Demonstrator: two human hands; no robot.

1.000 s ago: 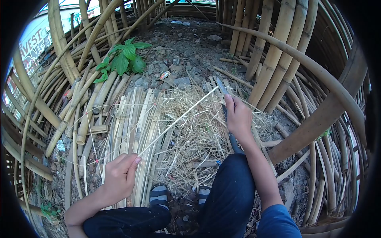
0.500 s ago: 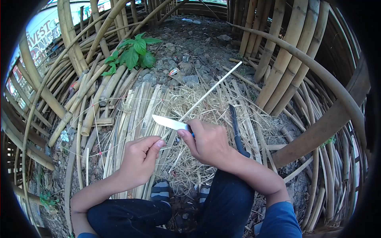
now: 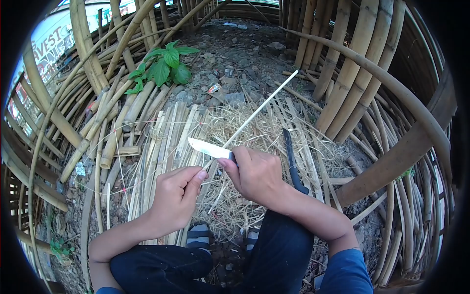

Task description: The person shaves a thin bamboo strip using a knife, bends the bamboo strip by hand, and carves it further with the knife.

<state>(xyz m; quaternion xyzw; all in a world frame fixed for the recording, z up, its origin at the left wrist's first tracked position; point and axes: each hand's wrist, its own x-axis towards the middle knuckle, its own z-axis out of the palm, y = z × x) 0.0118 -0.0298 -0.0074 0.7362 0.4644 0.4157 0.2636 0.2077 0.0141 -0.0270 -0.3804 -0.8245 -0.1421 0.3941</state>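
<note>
My right hand (image 3: 257, 174) is closed around the handle of a knife (image 3: 208, 148), whose pale blade points left. A thin bamboo stick (image 3: 262, 108) slants up to the right from under the blade, its far end free in the air. Its near end is pinched between the thumb and fingers of my left hand (image 3: 178, 193), just below and left of the knife. The blade lies across the stick near my left fingertips. Beneath both hands, pale shavings (image 3: 240, 130) cover the ground.
A dark long-bladed tool (image 3: 290, 159) lies beside my right forearm. Split bamboo strips (image 3: 169, 132) are spread on the ground at left, crossed by a thin string with red marks. Bamboo poles (image 3: 360, 63) stand at right. A leafy plant (image 3: 166, 66) grows ahead.
My left hand has shifted slightly right and up, closer to the knife. The stick's far end has tipped slightly upward. The right hand stays almost in place.
</note>
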